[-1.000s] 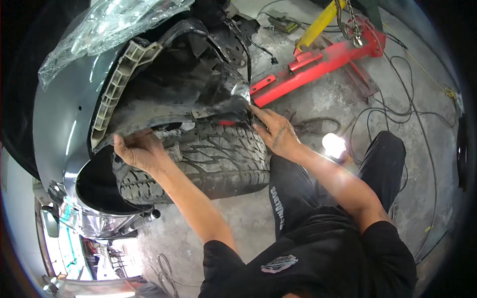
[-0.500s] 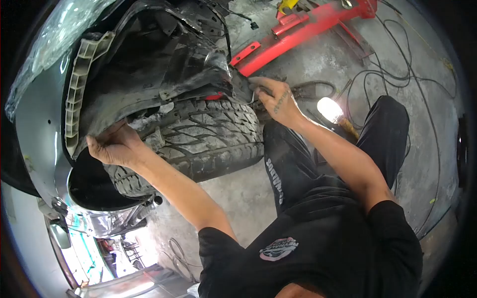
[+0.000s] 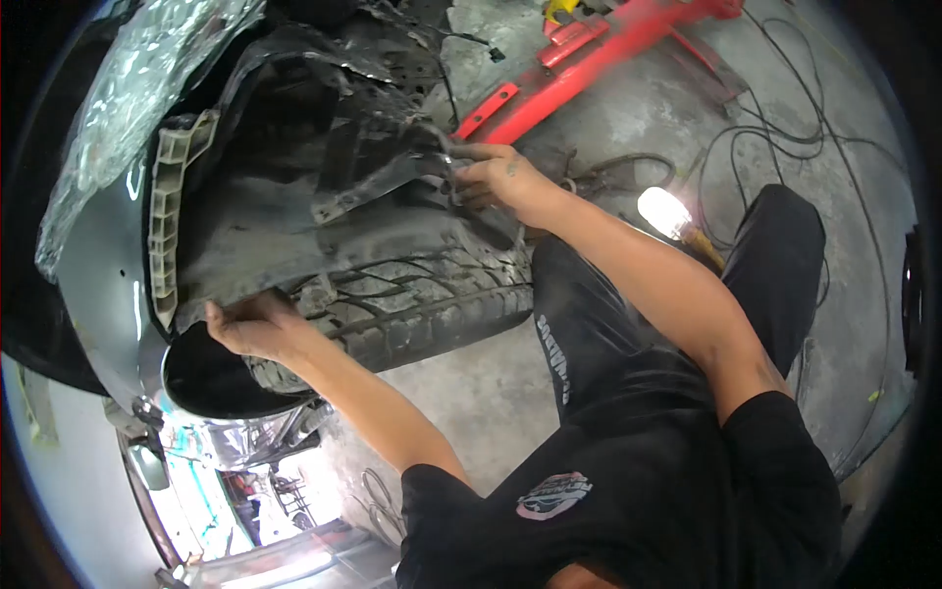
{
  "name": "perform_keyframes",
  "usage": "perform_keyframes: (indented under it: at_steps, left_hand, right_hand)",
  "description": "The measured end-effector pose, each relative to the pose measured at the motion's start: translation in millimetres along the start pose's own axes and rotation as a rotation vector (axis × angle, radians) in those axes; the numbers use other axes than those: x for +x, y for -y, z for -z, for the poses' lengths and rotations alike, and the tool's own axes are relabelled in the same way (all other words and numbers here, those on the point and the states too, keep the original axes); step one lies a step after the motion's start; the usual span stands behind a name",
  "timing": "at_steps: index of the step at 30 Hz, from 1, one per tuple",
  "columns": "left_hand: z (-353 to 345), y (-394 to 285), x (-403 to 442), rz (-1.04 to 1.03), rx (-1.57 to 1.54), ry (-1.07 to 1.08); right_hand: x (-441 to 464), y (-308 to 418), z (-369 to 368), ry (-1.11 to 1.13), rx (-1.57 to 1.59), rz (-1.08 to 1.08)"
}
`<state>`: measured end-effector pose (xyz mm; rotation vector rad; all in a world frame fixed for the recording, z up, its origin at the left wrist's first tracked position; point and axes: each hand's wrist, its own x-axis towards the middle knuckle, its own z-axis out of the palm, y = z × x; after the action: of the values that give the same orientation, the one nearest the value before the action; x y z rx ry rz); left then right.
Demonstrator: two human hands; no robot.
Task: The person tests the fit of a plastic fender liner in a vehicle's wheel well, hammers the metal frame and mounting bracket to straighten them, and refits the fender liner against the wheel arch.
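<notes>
A dusty black plastic wheel-arch liner [image 3: 285, 240] spreads inside the wheel opening, covering the upper part of the knobbly tyre [image 3: 422, 304]. My left hand [image 3: 257, 326] pinches the liner's lower left edge, thumb outside, just below the pale ribbed bracket [image 3: 165, 231]. At the liner's other end, my right hand [image 3: 500, 182] has its fingers closed around the edge, beside a bent, crumpled-looking flap. Some of the fingertips of both hands are hidden by the plastic. The grey-green fender [image 3: 113, 280] curves along the left, partly under clear plastic wrap [image 3: 137, 118].
A red steel jack or stand arm [image 3: 579, 74] reaches in from the upper right. On the concrete floor a lit work lamp [image 3: 665, 212] lies near my right knee [image 3: 785, 221]. Black cables [image 3: 785, 147] loop across the floor at right.
The liner has come down over the tyre, hiding more of its tread. My right hand has shifted left and slightly up with its edge; my left hand keeps its grip. The view has moved slightly.
</notes>
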<state>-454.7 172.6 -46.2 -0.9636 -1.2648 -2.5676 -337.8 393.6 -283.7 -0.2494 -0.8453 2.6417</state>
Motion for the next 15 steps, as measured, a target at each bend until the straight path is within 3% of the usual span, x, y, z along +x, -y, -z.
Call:
perform_keyframes:
  at_steps: [6, 15]
  left_hand:
    - [-19, 12, -54, -0.086, 0.330, -0.100]
    - [-42, 24, -81, -0.114, 0.262, -0.259]
  right_hand:
    - [-6, 6, -5, 0.111, 0.018, 0.023]
    - [-10, 18, -2, 0.128, -0.036, 0.006]
